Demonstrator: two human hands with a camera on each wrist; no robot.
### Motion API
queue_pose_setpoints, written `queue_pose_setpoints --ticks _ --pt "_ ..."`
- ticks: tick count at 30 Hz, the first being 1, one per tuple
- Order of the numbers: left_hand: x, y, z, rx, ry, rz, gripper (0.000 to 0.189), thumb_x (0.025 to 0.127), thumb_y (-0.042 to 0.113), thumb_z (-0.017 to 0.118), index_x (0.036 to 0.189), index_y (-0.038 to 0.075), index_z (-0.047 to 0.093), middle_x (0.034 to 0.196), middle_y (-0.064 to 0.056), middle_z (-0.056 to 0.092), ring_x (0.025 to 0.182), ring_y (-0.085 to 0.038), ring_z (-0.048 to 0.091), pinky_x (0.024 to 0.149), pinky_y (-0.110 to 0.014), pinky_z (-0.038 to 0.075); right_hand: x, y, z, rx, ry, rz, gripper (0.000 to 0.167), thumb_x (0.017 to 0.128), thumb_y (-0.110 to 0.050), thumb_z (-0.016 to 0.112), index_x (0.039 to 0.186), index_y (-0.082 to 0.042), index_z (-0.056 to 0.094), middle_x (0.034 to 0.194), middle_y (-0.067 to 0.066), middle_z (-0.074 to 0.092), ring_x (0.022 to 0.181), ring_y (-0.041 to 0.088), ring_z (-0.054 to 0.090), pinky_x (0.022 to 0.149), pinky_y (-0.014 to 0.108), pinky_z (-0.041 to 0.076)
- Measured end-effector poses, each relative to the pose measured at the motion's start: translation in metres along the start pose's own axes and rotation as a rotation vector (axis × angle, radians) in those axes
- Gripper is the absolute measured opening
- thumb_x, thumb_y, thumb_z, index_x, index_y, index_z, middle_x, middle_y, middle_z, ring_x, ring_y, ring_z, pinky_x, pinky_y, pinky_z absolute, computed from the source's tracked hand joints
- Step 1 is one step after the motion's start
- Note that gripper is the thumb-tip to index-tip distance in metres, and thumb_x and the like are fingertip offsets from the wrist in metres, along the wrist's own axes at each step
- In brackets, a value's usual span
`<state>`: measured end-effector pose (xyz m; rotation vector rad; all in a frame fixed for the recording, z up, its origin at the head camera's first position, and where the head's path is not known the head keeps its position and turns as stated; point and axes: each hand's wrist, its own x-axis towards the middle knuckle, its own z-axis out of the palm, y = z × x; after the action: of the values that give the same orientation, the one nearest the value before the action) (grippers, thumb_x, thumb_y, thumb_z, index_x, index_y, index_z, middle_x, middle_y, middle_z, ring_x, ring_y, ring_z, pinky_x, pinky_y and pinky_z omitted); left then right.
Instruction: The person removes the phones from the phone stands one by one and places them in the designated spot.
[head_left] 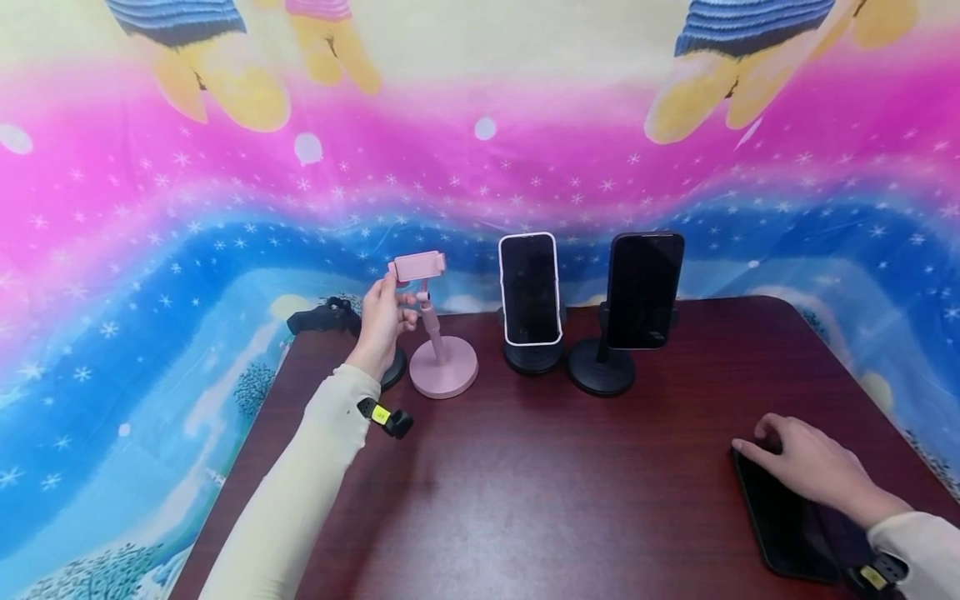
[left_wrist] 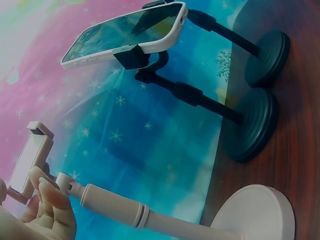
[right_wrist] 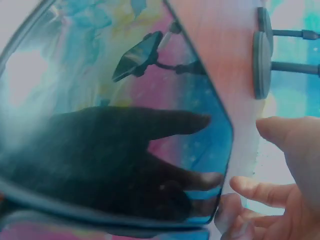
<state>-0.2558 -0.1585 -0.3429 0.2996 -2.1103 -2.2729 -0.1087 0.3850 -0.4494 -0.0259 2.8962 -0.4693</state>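
Pink phone stand (head_left: 432, 326) stands upright at the far left of the table (head_left: 510, 483) as you grip its head with your left hand (head_left: 384, 321), fingers bent beside the joint. Your right hand (head_left: 813, 462), loosely spread and clasping nothing, reaches over a dark tablet (head_left: 787, 533) lying flat at near right, fingertips near its far edge. Right of the pink stand, a white-edged phone (head_left: 529, 287) and a black phone (head_left: 645, 292) sit upright in black stands (head_left: 600, 372).
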Motion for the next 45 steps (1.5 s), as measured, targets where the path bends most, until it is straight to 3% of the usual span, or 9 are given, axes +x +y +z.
queue_pose_setpoints --ticks 7,15,21,24,33,45 --pt "-0.006 -0.003 -0.004 0.014 0.003 0.019 0.040 0.110 0.044 0.030 0.124 0.009 0.045 0.087 -0.002 0.051 0.053 -0.007 0.048 0.053 -0.018 0.042 -0.004 -0.023 -0.006 0.027 0.087 -0.033 0.048 0.098 -0.054 0.059 0.105 -0.007 0.066 0.090 0.004 0.070 0.066 0.012 0.054 0.051 0.032 0.039" --pt "-0.018 -0.007 -0.007 0.053 0.001 0.054 0.029 0.111 0.038 0.035 0.114 0.014 0.049 0.086 -0.002 0.052 0.052 -0.007 0.047 0.051 -0.020 0.038 -0.010 -0.052 -0.010 0.071 0.174 -0.082 0.042 0.099 -0.053 0.058 0.102 -0.012 0.066 0.083 -0.002 0.066 0.057 0.006 0.046 0.045 0.030 0.033" --pt "-0.027 -0.012 -0.007 0.064 -0.025 0.089 0.023 0.111 0.034 0.036 0.112 0.015 0.049 0.081 0.000 0.054 0.053 -0.007 0.049 0.050 -0.020 0.038 -0.014 -0.072 -0.011 0.108 0.195 -0.105 0.037 0.098 -0.050 0.062 0.103 -0.014 0.067 0.086 -0.003 0.068 0.063 0.001 0.053 0.049 0.028 0.038" --pt "-0.032 -0.014 -0.005 0.061 -0.040 0.097 0.021 0.111 0.031 0.036 0.110 0.015 0.049 0.080 0.000 0.054 0.052 -0.007 0.049 0.050 -0.020 0.038 -0.015 -0.084 -0.011 0.125 0.203 -0.120 0.035 0.098 -0.049 0.063 0.104 -0.015 0.067 0.087 -0.003 0.070 0.066 0.000 0.055 0.052 0.027 0.040" --pt "-0.043 -0.019 0.009 0.071 -0.099 0.136 0.031 0.111 0.025 0.036 0.121 -0.001 0.050 0.075 0.004 0.055 0.052 -0.007 0.050 0.050 -0.019 0.039 -0.013 -0.115 -0.009 0.191 0.235 -0.160 0.030 0.099 -0.045 0.063 0.107 -0.016 0.065 0.090 -0.003 0.071 0.066 0.000 0.055 0.055 0.025 0.042" --pt "-0.052 -0.033 0.023 0.092 -0.132 0.161 0.024 0.111 0.023 0.039 0.109 0.006 0.055 0.076 -0.001 0.056 0.051 -0.010 0.051 0.048 -0.021 0.040 -0.002 -0.154 0.005 0.310 0.280 -0.229 0.022 0.098 -0.036 0.068 0.106 -0.016 0.065 0.092 -0.002 0.071 0.061 0.003 0.052 0.055 0.024 0.041"
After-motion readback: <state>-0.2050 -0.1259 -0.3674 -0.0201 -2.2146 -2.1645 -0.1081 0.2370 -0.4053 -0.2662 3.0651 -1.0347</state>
